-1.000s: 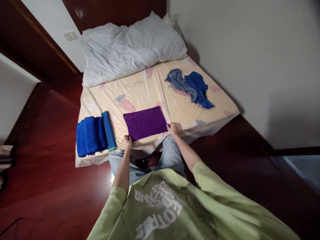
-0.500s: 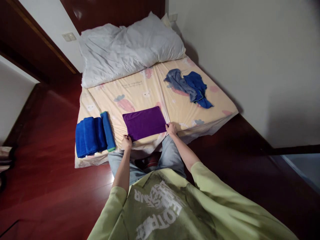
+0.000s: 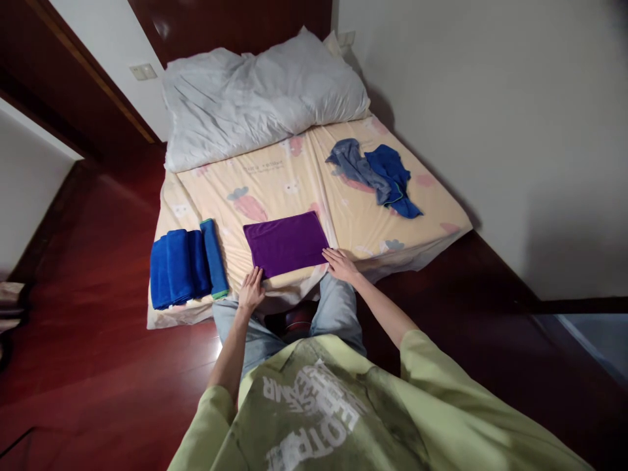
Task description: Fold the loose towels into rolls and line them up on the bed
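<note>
A folded purple towel (image 3: 287,243) lies flat near the front edge of the bed (image 3: 275,183). My left hand (image 3: 252,290) rests open at the towel's near left corner, fingers stretched toward it. At the near right corner my right hand (image 3: 340,263) lies open, fingertips touching the edge. Neither hand grips the cloth.
Several rolled blue towels (image 3: 184,265) sit on the bed's left front corner. A crumpled grey cloth (image 3: 352,162) and a blue cloth (image 3: 394,176) lie at the right. White pillows (image 3: 260,98) fill the head end. A wall runs along the right; dark red wooden floor (image 3: 88,353) surrounds the bed.
Both hands pinched the purple towel's near corners before; now they have let go and lie open at those corners. The towel has stayed in place.
</note>
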Tool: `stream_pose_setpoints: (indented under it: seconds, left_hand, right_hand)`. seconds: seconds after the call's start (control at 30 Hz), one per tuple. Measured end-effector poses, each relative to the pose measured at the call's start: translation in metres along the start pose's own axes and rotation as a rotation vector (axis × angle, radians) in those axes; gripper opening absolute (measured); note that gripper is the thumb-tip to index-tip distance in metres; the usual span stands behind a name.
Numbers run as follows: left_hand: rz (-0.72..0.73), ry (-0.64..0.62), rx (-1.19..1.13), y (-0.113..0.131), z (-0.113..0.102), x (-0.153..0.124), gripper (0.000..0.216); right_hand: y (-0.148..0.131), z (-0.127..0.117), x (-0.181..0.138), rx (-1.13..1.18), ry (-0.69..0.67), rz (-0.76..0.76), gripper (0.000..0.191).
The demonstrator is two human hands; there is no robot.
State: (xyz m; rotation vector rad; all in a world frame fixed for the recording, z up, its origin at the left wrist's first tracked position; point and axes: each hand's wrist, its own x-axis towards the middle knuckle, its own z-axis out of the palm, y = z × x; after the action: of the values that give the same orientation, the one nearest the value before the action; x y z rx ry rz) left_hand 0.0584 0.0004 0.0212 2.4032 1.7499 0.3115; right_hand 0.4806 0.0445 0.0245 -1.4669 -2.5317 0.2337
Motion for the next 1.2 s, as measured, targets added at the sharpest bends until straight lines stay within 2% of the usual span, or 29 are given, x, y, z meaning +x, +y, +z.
stream_pose_setpoints:
  seconds: [0.2,0.43,0.6,0.83,1.0,1.2]
  left_hand:
    - [-0.125,0.007,0.102,0.023,-0.001,0.025,0.056]
    - [-0.070,-0.021,0.162,0.032,-0.008,0.036,0.051]
    - [-0.036,-0.075,0.193,0.034,-0.007,0.043,0.052]
    - [0.012,-0.003,0.293,0.025,-0.004,0.046,0.046]
    - [-0.024,-0.021,0.257,0.023,-0.005,0.038,0.048]
    - [0.058,-0.088,0.220,0.009,-0.012,0.032,0.054]
  right_hand:
    - [-0.007,-0.007,0.020,-0.038,-0.067,0.057,0.052]
    - [-0.013,-0.023,0.045,-0.043,-0.201,0.114,0.053]
    - [-0.012,-0.021,0.044,0.017,-0.129,0.112,0.054]
    - [-0.009,-0.008,0.044,0.045,-0.029,0.099,0.057]
    - [-0.010,-0.010,0.045,0.077,-0.050,0.129,0.056]
    - [-0.007,-0.014,0.039,0.118,-0.090,0.148,0.055]
